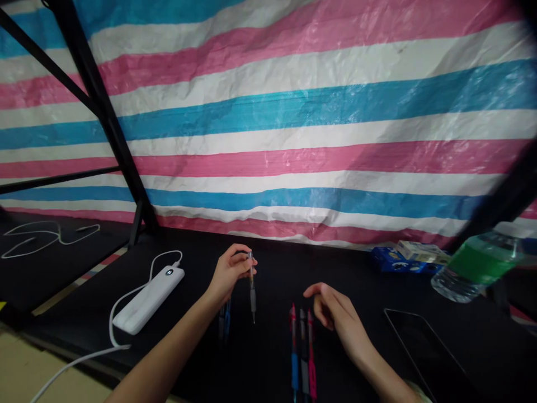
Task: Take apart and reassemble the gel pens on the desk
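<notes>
My left hand (230,271) pinches the upper end of a pen (252,296) with a clear barrel and grey grip. The pen hangs nearly upright, its tip pointing down. Partly hidden by my left wrist, some dark and blue pens (227,319) lie on the black table. My right hand (335,313) is bent beside a row of pens, holding nothing visible, with its index finger stretched out and the others curled. That row has a blue-gripped pen (294,358), a grey-black pen (304,358) and a pink pen (311,364), all side by side.
On the left, a white power bank (149,299) has a white cable (112,313) running off the table edge. To the right are a phone (428,352), a green-labelled bottle (478,263) and blue boxes (394,262). A striped sheet (293,123) hangs behind, with black frame bars (107,117).
</notes>
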`<state>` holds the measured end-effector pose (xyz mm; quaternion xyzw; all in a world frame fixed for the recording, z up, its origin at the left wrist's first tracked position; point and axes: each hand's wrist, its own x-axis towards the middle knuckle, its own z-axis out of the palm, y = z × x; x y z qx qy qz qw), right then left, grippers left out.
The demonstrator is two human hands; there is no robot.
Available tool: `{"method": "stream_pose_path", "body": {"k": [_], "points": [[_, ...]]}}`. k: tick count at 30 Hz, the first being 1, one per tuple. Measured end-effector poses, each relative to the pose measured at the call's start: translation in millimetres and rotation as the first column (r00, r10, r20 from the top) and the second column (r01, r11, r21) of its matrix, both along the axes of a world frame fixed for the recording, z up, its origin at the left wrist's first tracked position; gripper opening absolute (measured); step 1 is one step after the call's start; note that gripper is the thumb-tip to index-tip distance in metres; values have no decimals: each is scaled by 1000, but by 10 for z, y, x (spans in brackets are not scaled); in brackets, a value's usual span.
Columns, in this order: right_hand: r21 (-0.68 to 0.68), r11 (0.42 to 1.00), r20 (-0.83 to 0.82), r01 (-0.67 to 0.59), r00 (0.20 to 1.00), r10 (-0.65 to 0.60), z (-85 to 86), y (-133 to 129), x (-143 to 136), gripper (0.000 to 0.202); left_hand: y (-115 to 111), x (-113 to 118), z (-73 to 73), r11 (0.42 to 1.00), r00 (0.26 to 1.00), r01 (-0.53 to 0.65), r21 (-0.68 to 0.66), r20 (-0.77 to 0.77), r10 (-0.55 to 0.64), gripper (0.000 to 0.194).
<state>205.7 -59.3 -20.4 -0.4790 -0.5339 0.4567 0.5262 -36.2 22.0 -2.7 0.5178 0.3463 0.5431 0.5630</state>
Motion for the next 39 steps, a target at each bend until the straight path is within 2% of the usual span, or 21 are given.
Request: {"method": "stream_pose_path", "body": {"k": [3,7,9,14,18,22,27,31,34,36,37,38,39], "points": [[-11,1000,4,3,1000,-3,-5,6,11,53,46,-80,16,1000,996,-22,-17,-91,21,36],[-29,999,1,-16,1000,16,-28,17,28,54,85,-168,78,996,971,58,-60,-228,-70,40],[-39,999,3,-20,1000,20,-43,19,36,54,96,-191,97,996,957,60,-68,-279,-76,40],[-60,998,13,-11,1000,12,-75,33,52,55,141,-216,46,997,923,-2,-74,-385,-27,39],[-71,997,11,-19,1000,20,-92,51,59,56,180,-237,-11,998,867,-59,-22,-497,40,32],[-81,997,15,-14,1000,15,-90,54,65,55,171,-251,-29,995,745,-58,85,-660,100,30],[-65,998,31,-10,999,12,-94,62,71,54,135,-225,-95,981,499,-59,183,-846,188,29],[-61,998,35,-2,999,4,-84,61,58,53,111,-215,-141,972,320,-77,223,-918,236,33],[-44,999,29,6,1000,-5,-61,56,54,51,59,-180,-122,962,239,-86,260,-932,273,37],[-16,999,24,35,999,-34,-47,58,61,50,-7,-107,-97,953,232,-28,301,-926,299,33],[-2,998,21,56,998,-56,-43,62,66,49,-51,-55,-87,943,254,51,328,-918,305,29],[13,997,12,79,997,-79,-41,66,73,49,-100,5,-80,915,296,181,360,-907,298,26],[21,995,-2,99,995,-99,-41,72,79,48,-155,70,-79,857,351,339,388,-897,268,24]]}}
